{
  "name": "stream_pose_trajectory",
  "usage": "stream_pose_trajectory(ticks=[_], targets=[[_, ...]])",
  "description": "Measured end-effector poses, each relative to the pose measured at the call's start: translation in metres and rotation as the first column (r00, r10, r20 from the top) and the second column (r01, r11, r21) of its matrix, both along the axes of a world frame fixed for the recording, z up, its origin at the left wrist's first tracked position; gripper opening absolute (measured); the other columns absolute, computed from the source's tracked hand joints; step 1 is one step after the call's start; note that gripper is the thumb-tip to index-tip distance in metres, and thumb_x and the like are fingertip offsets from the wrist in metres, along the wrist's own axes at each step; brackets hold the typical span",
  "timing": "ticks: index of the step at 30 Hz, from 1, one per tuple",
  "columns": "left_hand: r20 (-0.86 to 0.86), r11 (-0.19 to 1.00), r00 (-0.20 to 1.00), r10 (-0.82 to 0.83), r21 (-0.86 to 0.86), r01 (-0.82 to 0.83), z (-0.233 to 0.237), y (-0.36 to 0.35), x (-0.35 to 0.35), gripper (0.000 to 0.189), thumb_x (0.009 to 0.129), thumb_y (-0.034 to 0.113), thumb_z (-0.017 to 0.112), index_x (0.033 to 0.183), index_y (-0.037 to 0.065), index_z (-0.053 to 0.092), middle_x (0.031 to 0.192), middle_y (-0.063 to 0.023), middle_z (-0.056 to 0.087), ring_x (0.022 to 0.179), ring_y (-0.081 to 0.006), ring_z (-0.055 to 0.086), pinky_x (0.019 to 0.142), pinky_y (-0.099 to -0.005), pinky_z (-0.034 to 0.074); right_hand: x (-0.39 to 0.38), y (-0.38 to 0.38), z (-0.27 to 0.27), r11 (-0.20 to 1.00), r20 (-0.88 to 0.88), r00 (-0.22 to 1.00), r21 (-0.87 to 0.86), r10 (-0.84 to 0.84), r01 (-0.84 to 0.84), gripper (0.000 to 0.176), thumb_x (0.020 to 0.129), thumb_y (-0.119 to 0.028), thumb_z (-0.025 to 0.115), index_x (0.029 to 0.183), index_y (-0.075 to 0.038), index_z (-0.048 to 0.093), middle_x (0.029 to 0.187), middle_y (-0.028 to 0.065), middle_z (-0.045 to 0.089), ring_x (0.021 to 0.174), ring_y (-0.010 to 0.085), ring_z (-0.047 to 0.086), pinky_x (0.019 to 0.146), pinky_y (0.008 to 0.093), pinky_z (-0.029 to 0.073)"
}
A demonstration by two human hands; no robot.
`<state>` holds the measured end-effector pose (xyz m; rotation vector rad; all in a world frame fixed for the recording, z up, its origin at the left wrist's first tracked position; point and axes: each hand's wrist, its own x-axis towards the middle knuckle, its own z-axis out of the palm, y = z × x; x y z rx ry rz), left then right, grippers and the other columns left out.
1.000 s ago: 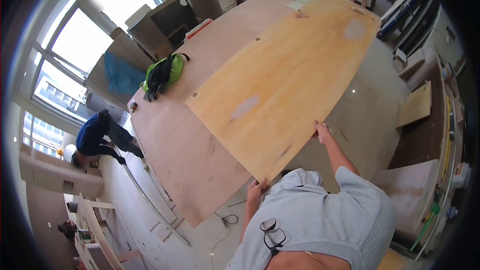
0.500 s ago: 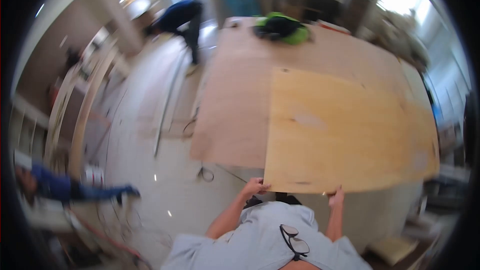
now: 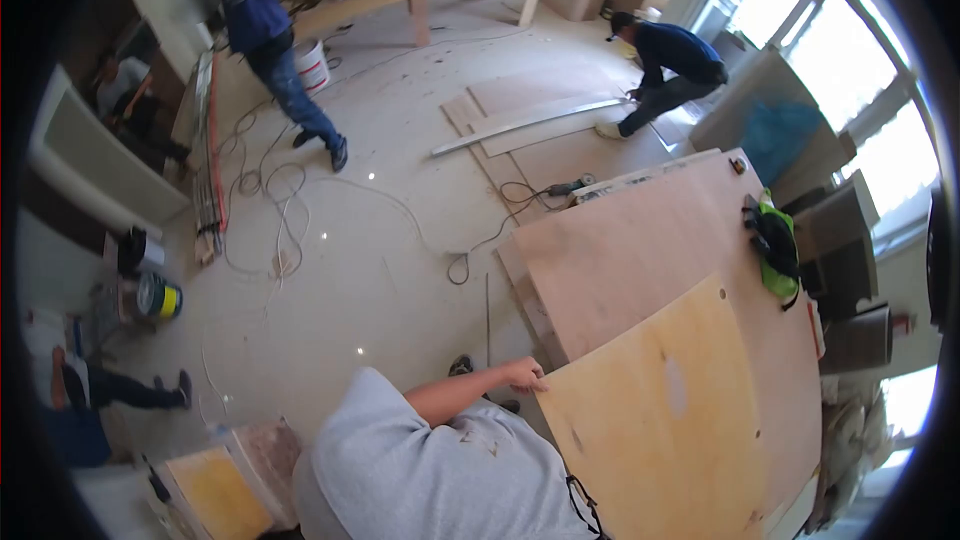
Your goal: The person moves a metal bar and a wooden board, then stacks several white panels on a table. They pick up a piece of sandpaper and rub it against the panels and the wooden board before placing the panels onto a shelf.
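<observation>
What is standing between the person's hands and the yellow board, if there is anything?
Nothing visible stands between the left hand and the yellow board: the fingers hold it at a corner. The right hand is out of view, so I cannot tell for that one.

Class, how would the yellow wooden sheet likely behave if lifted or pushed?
Broad and thin, the yellow sheet would probably flex slightly but stay fairly stiff. Lying flat across the pinkish board, it should slide rather than roll. Gripped only by the left hand at one corner, it may twist.
</observation>
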<state>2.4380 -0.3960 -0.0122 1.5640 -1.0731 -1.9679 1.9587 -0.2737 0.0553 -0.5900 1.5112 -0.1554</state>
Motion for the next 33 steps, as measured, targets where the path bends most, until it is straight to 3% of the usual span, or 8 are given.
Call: stream_pose_trajectory(ticks=[3, 7, 10, 14, 18, 26, 29, 33], targets=[[0.024, 0.998, 0.998, 0.062, -0.019, -0.062, 0.013, 0.016, -0.005, 0.046, 0.083, 0.047, 0.077, 0.093, 0.003, 0.071, 0.077, -0.0042, 0.069, 0.065, -0.0135, 0.065, 0.056, -0.0281, 0.051, 0.024, -0.038, 0.056, 0.784, -0.36, 0.738, -0.027, 0.571, -0.62, 0.043, 0.101, -0.042, 0.053, 0.09, -0.002, 0.063, 0.068, 0.0159, 0.067, 0.057, 0.0246, 0.066, 0.054, 0.0345, 0.056], [0.153, 0.985, 0.981, 0.119, -0.146, -0.096, 0.017, 0.023, -0.002, 0.049, 0.083, 0.054, 0.073, 0.084, 0.005, 0.071, 0.072, -0.005, 0.07, 0.062, -0.0141, 0.067, 0.058, -0.0298, 0.053, 0.075, -0.132, 0.082, 0.88, -0.335, 0.844, -0.083, 0.418, -0.468, 0.043, 0.101, -0.036, 0.053, 0.09, 0.004, 0.063, 0.061, 0.0199, 0.067, 0.047, 0.0238, 0.066, 0.045, 0.0305, 0.054], [0.291, 0.98, 0.946, 0.145, -0.173, -0.097, 0.02, 0.026, -0.012, 0.049, 0.085, 0.056, 0.069, 0.084, 0.006, 0.072, 0.072, -0.0044, 0.071, 0.062, -0.0154, 0.067, 0.062, -0.0307, 0.054, 0.123, -0.191, 0.064, 0.355, -0.802, 0.534, -0.433, 0.268, -0.828, 0.039, 0.094, -0.038, 0.061, 0.1, 0.001, 0.063, 0.074, 0.0176, 0.07, 0.072, 0.0354, 0.071, 0.069, 0.0428, 0.055], [0.378, 0.978, 0.909, 0.174, -0.175, -0.114, 0.027, 0.034, -0.017, 0.044, 0.09, 0.052, 0.063, 0.089, 0.009, 0.074, 0.074, -0.0044, 0.071, 0.064, -0.0169, 0.068, 0.066, -0.0329, 0.055, 0.231, -0.216, 0.091, 0.196, -0.575, 0.735, -0.723, 0.359, -0.662, 0.026, 0.093, -0.023, 0.063, 0.109, -0.002, 0.062, 0.094, 0.0203, 0.068, 0.086, 0.0375, 0.066, 0.074, 0.0459, 0.051], [0.283, 0.94, 0.902, 0.327, -0.199, -0.278, 0.015, 0.044, -0.025, 0.039, 0.092, 0.046, 0.061, 0.095, 0.009, 0.075, 0.074, -0.0057, 0.071, 0.063, -0.0177, 0.067, 0.065, -0.0344, 0.056, 0.294, -0.205, 0.082, -0.003, -0.46, 0.695, -0.835, 0.552, -0.55, 0.019, 0.094, -0.018, 0.063, 0.107, -0.003, 0.062, 0.098, 0.0171, 0.067, 0.091, 0.0346, 0.066, 0.076, 0.0434, 0.052], [0.329, 0.935, 0.906, 0.267, -0.315, -0.162, -0.008, 0.045, -0.021, 0.032, 0.094, 0.038, 0.056, 0.101, 0.012, 0.074, 0.08, -0.0065, 0.071, 0.063, -0.0198, 0.066, 0.062, -0.0359, 0.056, 0.302, -0.211, 0.035, -0.093, -0.418, 0.626, -0.87, 0.659, -0.484, 0.014, 0.093, -0.013, 0.064, 0.1, -0.001, 0.066, 0.098, 0.0169, 0.069, 0.09, 0.0316, 0.069, 0.075, 0.0388, 0.058], [0.224, 0.965, 0.942, 0.248, -0.137, -0.222, -0.021, 0.035, -0.026, 0.031, 0.093, 0.037, 0.058, 0.096, 0.012, 0.075, 0.082, -0.0068, 0.071, 0.063, -0.0226, 0.066, 0.058, -0.039, 0.055, 0.312, -0.218, 0.054, 0.005, -0.447, 0.685, -0.835, 0.576, -0.55, 0.015, 0.092, -0.016, 0.065, 0.098, -0.002, 0.066, 0.097, 0.0177, 0.068, 0.09, 0.0327, 0.069, 0.074, 0.0395, 0.058], [0.276, 0.994, 0.961, -0.026, -0.097, 0.055, 0.021, 0.022, 0.008, 0.033, 0.089, 0.039, 0.062, 0.091, 0.008, 0.074, 0.076, -0.0056, 0.07, 0.062, -0.0209, 0.063, 0.058, -0.0371, 0.054, 0.334, -0.241, 0.05, -0.004, -0.57, 0.68, -0.768, 0.461, -0.641, 0.017, 0.093, -0.019, 0.064, 0.1, -0.004, 0.066, 0.1, 0.0179, 0.067, 0.097, 0.0362, 0.065, 0.084, 0.0443, 0.054]])
